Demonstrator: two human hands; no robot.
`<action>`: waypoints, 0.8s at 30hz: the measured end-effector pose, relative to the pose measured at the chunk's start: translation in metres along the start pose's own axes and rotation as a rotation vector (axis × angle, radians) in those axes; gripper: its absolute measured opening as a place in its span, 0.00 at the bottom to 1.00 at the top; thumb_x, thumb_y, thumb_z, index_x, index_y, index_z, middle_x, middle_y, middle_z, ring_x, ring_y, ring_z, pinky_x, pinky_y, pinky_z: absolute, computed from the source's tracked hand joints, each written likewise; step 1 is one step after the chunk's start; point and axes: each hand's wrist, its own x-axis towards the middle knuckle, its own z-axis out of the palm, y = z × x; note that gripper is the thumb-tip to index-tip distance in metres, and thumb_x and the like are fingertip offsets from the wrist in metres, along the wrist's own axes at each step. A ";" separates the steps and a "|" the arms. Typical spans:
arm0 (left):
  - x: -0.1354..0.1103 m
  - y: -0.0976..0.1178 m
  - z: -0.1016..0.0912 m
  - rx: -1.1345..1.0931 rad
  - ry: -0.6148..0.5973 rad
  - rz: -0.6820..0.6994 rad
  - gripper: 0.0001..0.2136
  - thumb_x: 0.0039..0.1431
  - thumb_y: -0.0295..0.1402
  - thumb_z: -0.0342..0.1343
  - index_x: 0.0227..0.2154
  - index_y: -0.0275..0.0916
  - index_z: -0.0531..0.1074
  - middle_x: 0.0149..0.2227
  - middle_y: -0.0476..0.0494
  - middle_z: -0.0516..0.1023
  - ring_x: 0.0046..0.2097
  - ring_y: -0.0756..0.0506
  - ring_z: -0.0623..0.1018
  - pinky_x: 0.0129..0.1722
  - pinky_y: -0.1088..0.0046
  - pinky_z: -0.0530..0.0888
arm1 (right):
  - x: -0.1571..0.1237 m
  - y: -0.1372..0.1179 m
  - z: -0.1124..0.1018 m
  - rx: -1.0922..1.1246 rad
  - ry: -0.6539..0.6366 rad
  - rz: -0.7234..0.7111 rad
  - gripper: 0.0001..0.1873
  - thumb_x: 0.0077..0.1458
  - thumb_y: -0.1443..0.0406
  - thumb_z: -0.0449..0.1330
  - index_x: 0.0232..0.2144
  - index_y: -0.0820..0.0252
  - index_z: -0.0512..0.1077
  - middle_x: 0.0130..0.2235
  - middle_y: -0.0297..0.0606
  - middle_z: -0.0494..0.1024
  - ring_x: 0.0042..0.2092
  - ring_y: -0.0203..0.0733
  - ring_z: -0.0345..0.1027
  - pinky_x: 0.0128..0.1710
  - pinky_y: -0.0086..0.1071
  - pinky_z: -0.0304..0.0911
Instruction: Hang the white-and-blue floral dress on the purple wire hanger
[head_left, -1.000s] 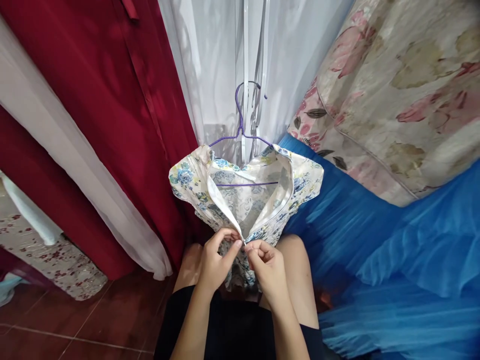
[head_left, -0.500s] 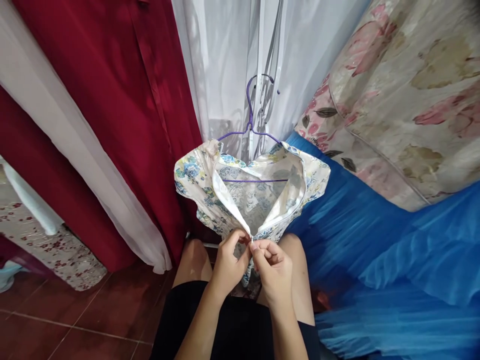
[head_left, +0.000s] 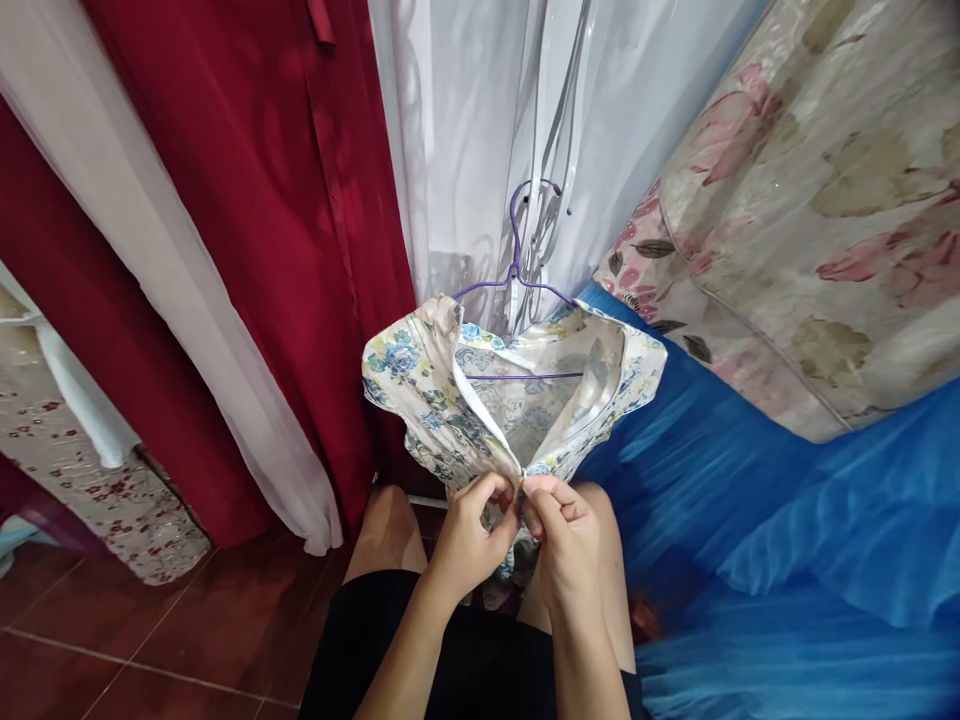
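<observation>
The right hand (head_left: 566, 520) pinches the small zip pull (head_left: 523, 476) between thumb and forefinger, while the left hand (head_left: 480, 528) grips the fabric of the floral garment (head_left: 517, 412) just beside it, at the bottom of the open neckline. The garment lies in front of the person, its lower part between the bare knees (head_left: 390, 530) and partly hidden by the hands. A purple hanger (head_left: 515, 272) sits inside its shoulders, the bar showing through the opening and the hook rising beyond the neckline, where narrow white ribbons (head_left: 537, 130) cross it. Past the garment hangs white cloth (head_left: 469, 150). To its left are deep red cloth (head_left: 300, 200), a sheer pale panel (head_left: 161, 240) and, farther out, a light fabric with small red flowers (head_left: 97, 470). To its right, blue fabric (head_left: 787, 540) spreads in layers, with a large rose-printed drape (head_left: 810, 220) above it. Black clothing (head_left: 450, 655) covers the lap nearer than the garment, and reddish-brown floor tiles (head_left: 172, 640) with pale joints show below and left of it.
</observation>
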 end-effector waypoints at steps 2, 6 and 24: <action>-0.001 -0.001 0.000 -0.003 -0.011 0.006 0.06 0.63 0.25 0.53 0.31 0.40 0.64 0.31 0.49 0.69 0.36 0.48 0.71 0.39 0.73 0.68 | 0.004 -0.007 0.006 0.003 0.016 -0.004 0.12 0.50 0.58 0.68 0.24 0.62 0.76 0.17 0.27 0.62 0.22 0.31 0.50 0.24 0.28 0.49; -0.001 -0.005 -0.001 -0.005 -0.014 0.006 0.03 0.64 0.25 0.51 0.34 0.40 0.66 0.34 0.47 0.71 0.38 0.47 0.72 0.41 0.71 0.68 | 0.020 -0.020 0.019 -0.011 0.031 -0.042 0.11 0.49 0.60 0.68 0.23 0.61 0.75 0.17 0.26 0.61 0.21 0.31 0.50 0.23 0.29 0.47; -0.017 -0.005 -0.009 0.089 -0.144 -0.049 0.05 0.68 0.30 0.48 0.34 0.42 0.63 0.34 0.47 0.69 0.36 0.45 0.71 0.38 0.70 0.67 | 0.087 -0.119 0.072 0.177 -0.118 -0.216 0.08 0.42 0.63 0.67 0.20 0.62 0.73 0.13 0.21 0.53 0.17 0.26 0.41 0.18 0.28 0.38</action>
